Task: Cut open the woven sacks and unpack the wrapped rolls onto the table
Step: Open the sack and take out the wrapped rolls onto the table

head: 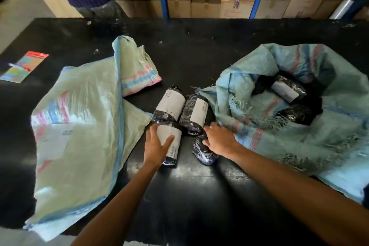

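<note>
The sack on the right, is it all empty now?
No, the open sack on the right still has a wrapped roll with a white label lying inside its mouth.

On a black table (pixel 199 46), the left hand (pixel 157 144) holds a near roll (pixel 169 142) with a white label, and the right hand (pixel 218 139) grips a dark roll (pixel 203 154). Two more rolls (pixel 171 104) lie just beyond. A flat sack (pixel 79 122) lies left; an open sack (pixel 299 116) holding rolls sits right.
</note>
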### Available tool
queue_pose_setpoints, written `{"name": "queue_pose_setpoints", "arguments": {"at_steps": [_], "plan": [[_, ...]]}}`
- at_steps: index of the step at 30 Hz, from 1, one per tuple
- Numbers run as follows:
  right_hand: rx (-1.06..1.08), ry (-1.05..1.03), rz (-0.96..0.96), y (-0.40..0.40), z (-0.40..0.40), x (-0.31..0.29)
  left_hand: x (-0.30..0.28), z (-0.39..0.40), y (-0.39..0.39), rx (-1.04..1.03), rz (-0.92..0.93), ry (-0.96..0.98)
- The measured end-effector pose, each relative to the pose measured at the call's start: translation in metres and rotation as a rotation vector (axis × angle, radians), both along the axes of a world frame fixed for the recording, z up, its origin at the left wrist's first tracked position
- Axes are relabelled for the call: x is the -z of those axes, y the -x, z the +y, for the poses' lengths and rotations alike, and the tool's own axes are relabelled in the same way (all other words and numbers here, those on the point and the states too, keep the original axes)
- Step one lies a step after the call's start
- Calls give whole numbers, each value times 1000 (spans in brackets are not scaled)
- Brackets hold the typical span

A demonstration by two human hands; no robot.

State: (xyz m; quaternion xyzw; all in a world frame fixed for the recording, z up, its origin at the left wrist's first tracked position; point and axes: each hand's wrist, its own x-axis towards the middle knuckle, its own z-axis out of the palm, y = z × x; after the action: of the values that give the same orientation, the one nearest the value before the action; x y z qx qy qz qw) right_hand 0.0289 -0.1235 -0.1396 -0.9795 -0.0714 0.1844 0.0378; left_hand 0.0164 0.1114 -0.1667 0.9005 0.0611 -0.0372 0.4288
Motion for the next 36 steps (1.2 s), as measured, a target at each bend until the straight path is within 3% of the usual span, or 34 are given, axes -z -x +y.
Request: {"name": "queue_pose_setpoints", "arguments": {"at_steps": [4, 6, 9, 12, 14, 16, 19, 21, 24, 30, 36], "plan": [[68, -225, -266, -22, -25, -38, -2, -15, -10, 78, -193, -368], [219, -348, -379, -31, -59, -54, -9, -31, -20, 120, -310, -422], [462, -420, -425, -36, -126, -65, -32, -75, -37, 273, -472, -226], [700, -332, -345, -34, -196, -54, -61, -143, -55, 480, -565, 15], [791, -318, -310, -31, -232, -46, -75, -194, -66, 603, -513, 123], [822, -296, -302, -34, -263, -43, -80, -245, -80, 705, -335, 192], [828, -305, -241, -51, -291, -44, -76, -309, -112, 783, 76, 126], [803, -332, -196, -68, -306, -41, -72, -342, -134, 766, 212, 1], [747, -360, -152, -91, -314, -32, -68, -365, -166, 705, 227, -183], [710, -213, -70, -139, -332, -18, -73, -387, -235, 541, -6, -267], [699, -7, 89, -142, -322, -6, -39, -391, -258, 809, 275, -660]]}}
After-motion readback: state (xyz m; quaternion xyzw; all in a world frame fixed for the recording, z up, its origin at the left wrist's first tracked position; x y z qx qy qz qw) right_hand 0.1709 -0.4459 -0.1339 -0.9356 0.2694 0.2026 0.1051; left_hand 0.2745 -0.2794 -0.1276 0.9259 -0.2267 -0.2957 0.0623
